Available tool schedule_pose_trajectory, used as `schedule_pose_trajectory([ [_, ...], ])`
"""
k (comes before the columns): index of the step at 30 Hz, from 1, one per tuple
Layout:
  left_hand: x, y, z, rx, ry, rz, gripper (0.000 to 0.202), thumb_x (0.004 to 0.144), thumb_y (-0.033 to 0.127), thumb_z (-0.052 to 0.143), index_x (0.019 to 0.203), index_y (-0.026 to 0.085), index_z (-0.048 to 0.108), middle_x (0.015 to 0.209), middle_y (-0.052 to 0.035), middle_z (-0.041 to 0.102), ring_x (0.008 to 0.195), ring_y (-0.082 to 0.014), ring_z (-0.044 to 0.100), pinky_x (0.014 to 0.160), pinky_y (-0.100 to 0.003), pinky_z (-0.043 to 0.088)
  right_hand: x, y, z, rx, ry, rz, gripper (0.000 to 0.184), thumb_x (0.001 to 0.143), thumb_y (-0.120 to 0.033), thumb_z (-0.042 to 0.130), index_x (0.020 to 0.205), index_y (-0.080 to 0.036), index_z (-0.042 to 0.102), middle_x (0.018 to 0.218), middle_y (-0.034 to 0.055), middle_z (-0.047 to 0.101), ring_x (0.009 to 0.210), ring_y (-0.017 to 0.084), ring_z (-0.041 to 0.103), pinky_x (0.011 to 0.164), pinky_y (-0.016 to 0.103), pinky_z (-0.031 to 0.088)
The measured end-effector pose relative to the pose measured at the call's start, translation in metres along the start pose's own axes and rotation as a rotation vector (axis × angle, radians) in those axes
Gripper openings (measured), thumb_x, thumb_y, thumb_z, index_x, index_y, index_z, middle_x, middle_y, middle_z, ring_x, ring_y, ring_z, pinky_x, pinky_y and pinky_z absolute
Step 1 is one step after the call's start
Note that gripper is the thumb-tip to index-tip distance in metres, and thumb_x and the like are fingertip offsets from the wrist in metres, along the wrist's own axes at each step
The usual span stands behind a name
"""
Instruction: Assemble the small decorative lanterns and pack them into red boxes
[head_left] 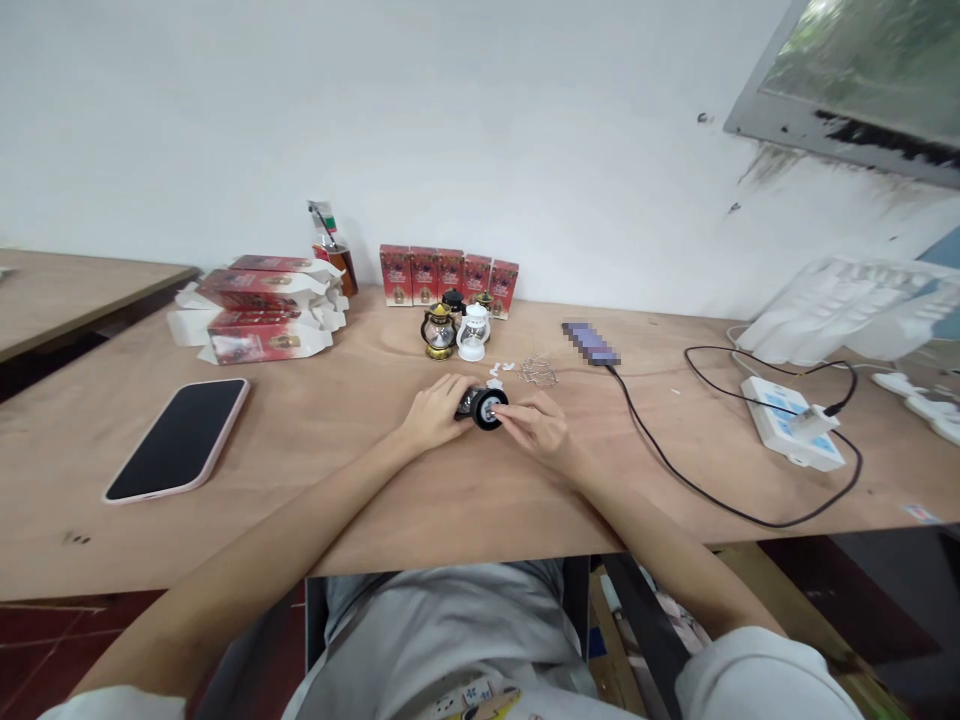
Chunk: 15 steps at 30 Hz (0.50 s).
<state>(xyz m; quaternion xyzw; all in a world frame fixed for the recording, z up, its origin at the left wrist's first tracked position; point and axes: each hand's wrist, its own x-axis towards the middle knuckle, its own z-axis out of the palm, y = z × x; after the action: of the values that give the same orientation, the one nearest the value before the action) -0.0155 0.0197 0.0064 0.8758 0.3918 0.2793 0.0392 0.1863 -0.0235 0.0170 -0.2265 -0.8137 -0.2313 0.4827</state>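
Note:
My left hand [436, 410] is wrapped round a small black toy lantern [484, 407] that lies on its side on the wooden table [337, 480], its base turned toward me. The fingertips of my right hand [536, 425] pinch at the grey underside of that base. Just beyond stand several little lanterns: a gold-and-black one [439, 333], a white one [473, 333], and darker ones behind. Small white bits [501, 371] and a heap of thin metal wire parts [538, 372] lie right behind my hands.
A row of red boxes [448, 274] lines the wall, with flattened red-and-white cartons [259, 308] stacked to the left and a bottle [335, 250] beside them. A pink-cased phone [180, 437] lies far left. Right: another phone [591, 343] on a black cable, a power strip [793, 422], white trays [840, 305].

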Motion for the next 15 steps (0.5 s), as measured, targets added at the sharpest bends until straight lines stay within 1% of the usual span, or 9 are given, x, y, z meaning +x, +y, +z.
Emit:
schedule_pose_trajectory([
  [4,0.0000,0.0017,-0.0019,0.004,-0.020,0.000,0.038,0.076,0.031,0.059,0.111,0.021,0.048,0.112,-0.0072,0.061,0.104,-0.0242,0.058,0.077,-0.034,0.049,-0.0011,0.0022,0.0024,-0.025,0.003,-0.023,0.029,0.082,-0.010,0.061,0.109,-0.021,0.055,0.075,0.0012,0.064,0.068,0.012,0.059,0.060,0.024,0.048],
  [10,0.0002,0.0022,-0.0025,0.006,-0.028,0.000,0.039,0.075,0.029,0.059,0.112,0.022,0.048,0.112,-0.0070,0.060,0.104,-0.0234,0.057,0.077,-0.033,0.049,-0.0020,0.0032,0.0028,-0.075,-0.014,-0.086,0.026,0.082,-0.009,0.062,0.104,-0.022,0.057,0.083,0.0025,0.069,0.072,0.012,0.060,0.063,0.026,0.048],
  [13,0.0001,0.0022,-0.0022,0.014,-0.032,-0.004,0.039,0.075,0.029,0.058,0.112,0.022,0.048,0.112,-0.0071,0.060,0.104,-0.0235,0.057,0.077,-0.033,0.049,0.0011,0.0020,0.0014,-0.055,0.000,-0.127,0.023,0.081,-0.007,0.062,0.100,-0.020,0.059,0.085,0.0029,0.071,0.070,0.012,0.059,0.063,0.026,0.047],
  [15,0.0001,0.0025,-0.0022,0.017,-0.032,-0.007,0.039,0.075,0.029,0.058,0.112,0.022,0.048,0.112,-0.0071,0.060,0.105,-0.0236,0.057,0.078,-0.033,0.049,0.0024,0.0013,0.0005,-0.025,0.012,-0.123,0.021,0.082,-0.006,0.061,0.098,-0.019,0.060,0.085,0.0031,0.072,0.071,0.012,0.058,0.063,0.027,0.047],
])
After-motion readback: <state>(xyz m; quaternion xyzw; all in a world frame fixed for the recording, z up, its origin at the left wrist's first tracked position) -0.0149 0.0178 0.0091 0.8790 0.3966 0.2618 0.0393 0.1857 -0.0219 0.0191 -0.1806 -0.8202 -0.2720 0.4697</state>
